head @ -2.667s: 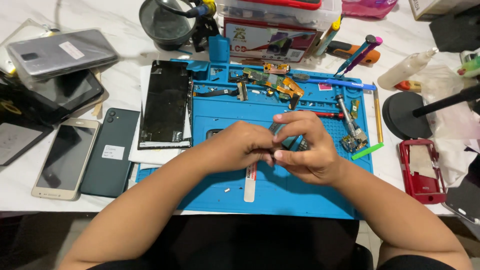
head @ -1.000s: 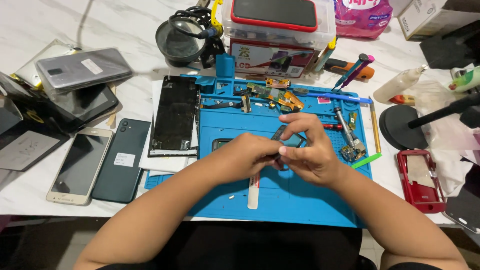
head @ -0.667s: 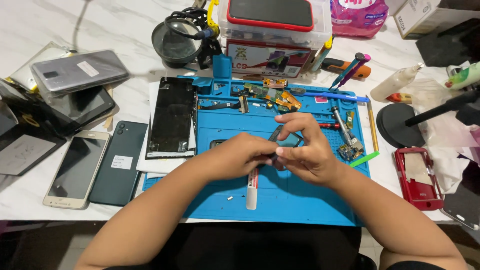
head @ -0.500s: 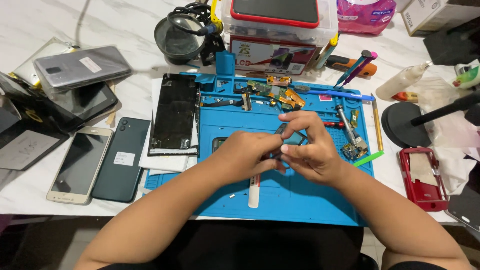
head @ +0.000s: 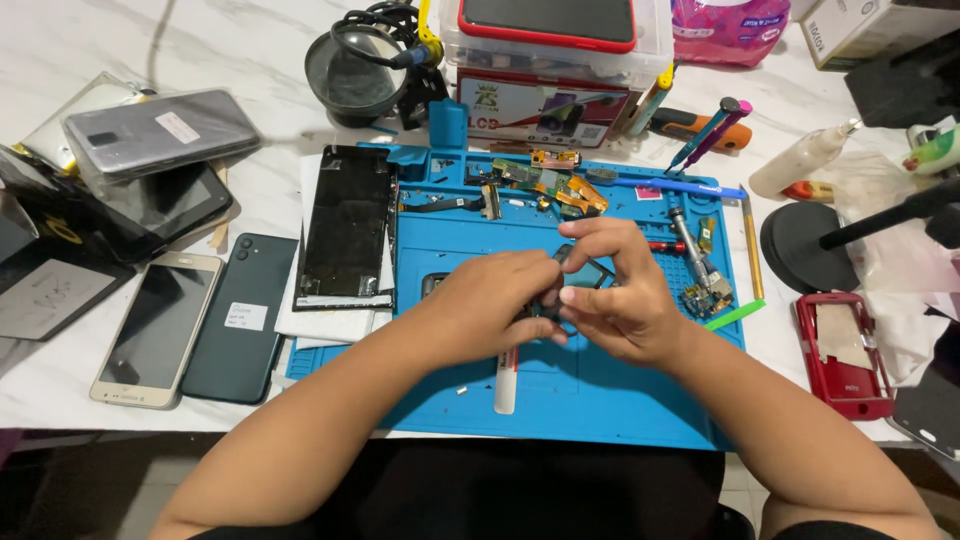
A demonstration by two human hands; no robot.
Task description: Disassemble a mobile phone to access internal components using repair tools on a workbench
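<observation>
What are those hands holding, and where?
Both the left hand and right hand pinch a small dark phone part by its edges, over the blue mat.

- A small dark phone part point(head: 583, 272) is sitting pinched between both hands' fingertips, raised just above the blue mat point(head: 600, 400); fingers are hiding most of it.
- A white pen-shaped tool point(head: 506, 378) is lying flat on the mat, pointing toward the person, its far end passing under the hands.

Blue work mat point(head: 620, 400): matt, rubbery, smooth. Table point(head: 230, 50): glossy white marble look. Phone screen panel point(head: 347, 225): glossy black glass. Storage box point(head: 555, 45): clear plastic, red lid. Red phone frame point(head: 843, 352): shiny plastic. White tube point(head: 506, 378): smooth plastic.
</observation>
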